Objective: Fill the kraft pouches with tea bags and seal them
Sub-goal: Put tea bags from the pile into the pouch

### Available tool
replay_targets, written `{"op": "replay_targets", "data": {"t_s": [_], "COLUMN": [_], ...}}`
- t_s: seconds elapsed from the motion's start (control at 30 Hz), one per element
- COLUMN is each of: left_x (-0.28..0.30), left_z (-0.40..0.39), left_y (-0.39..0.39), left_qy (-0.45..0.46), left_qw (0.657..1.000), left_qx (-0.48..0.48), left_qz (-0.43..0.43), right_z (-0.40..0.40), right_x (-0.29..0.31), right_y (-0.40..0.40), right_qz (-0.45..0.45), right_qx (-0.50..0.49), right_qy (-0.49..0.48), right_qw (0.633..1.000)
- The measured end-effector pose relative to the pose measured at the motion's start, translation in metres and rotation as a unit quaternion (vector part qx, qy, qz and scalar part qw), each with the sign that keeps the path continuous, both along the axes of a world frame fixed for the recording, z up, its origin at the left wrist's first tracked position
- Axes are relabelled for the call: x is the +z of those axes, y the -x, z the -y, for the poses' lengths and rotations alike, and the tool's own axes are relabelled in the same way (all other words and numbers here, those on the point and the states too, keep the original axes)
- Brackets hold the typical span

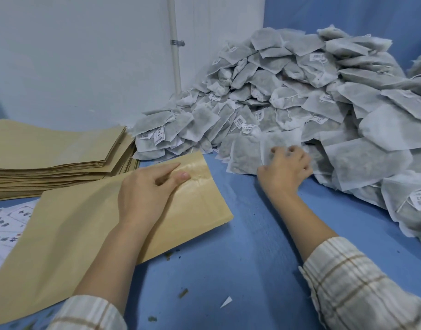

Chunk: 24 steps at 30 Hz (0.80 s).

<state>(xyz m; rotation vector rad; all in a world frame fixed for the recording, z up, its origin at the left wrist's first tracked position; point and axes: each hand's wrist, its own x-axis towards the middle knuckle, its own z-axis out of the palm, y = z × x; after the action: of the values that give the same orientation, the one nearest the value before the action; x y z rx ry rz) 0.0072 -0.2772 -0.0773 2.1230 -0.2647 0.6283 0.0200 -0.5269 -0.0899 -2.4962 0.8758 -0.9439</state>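
Right hand is at the near foot of the tea bag heap, fingers curled onto a flat tea bag lying at the heap's edge. Looks like a grip forming, though motion blur makes it hard to tell if the bag is off the counter yet.

Left hand rests on the kraft pouch, thumb and fingers pinching it near the far end, where the paper is crinkled; probably the mouth, can't confirm it's open. Pouch lies flat on the blue counter, long axis running from near-left to far-right, so that far end points toward the heap.

Key relation: tea bag is right of the pouch's far end and slightly beyond it, with bare counter between. Right hand is the nearer one to the bags; left is the one already on the pouch. So the coming move is likely a leftward carry into the far end.

Stack of spare pouches sits far-left. Printed sheets partly under the pouch.
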Motion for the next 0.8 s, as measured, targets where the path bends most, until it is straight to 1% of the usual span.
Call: {"op": "replay_targets", "data": {"t_s": [0.07,0.13,0.17,0.2,0.27,0.33,0.4,0.5,0.6,0.63,0.77,0.8], "left_x": [-0.002,-0.003,-0.003,-0.003,-0.004,-0.004,-0.004,-0.003,-0.001,-0.001,0.002,0.003], "left_z": [0.001,0.001,0.001,0.001,0.001,0.000,0.000,-0.003,-0.005,-0.006,-0.005,-0.003], "left_y": [0.001,0.002,0.002,0.001,0.001,0.000,0.000,-0.001,-0.001,-0.001,0.000,0.001], "left_qy": [-0.012,-0.020,-0.020,-0.017,-0.013,-0.015,-0.015,-0.007,0.010,0.015,0.031,0.035], "left_qw": [1.000,1.000,1.000,1.000,1.000,1.000,1.000,1.000,1.000,1.000,0.999,0.999], "left_qx": [-0.003,-0.008,-0.009,-0.008,-0.006,-0.005,-0.004,-0.006,-0.007,-0.008,-0.022,-0.027], "left_qz": [0.000,0.003,0.004,0.004,0.005,0.006,0.005,0.002,0.006,0.007,0.005,0.006], "right_z": [0.004,0.008,0.009,0.010,0.006,-0.001,-0.006,-0.003,0.003,0.004,-0.005,-0.012], "right_x": [-0.002,-0.003,-0.003,-0.002,-0.001,0.002,0.005,0.009,0.010,0.010,0.016,0.019], "right_y": [-0.001,-0.002,-0.002,-0.002,-0.002,-0.001,0.001,0.002,0.004,0.005,0.011,0.013], "right_qz": [-0.039,-0.066,-0.047,-0.006,0.103,0.193,0.224,0.191,0.134,0.113,0.016,-0.008], "right_qx": [-0.019,-0.012,-0.003,0.008,0.045,0.116,0.201,0.338,0.429,0.456,0.508,0.526], "right_qy": [-0.048,-0.105,-0.129,-0.144,-0.169,-0.217,-0.294,-0.396,-0.432,-0.423,-0.324,-0.308], "right_qw": [0.998,0.992,0.991,0.989,0.979,0.950,0.907,0.832,0.782,0.775,0.798,0.793]}}
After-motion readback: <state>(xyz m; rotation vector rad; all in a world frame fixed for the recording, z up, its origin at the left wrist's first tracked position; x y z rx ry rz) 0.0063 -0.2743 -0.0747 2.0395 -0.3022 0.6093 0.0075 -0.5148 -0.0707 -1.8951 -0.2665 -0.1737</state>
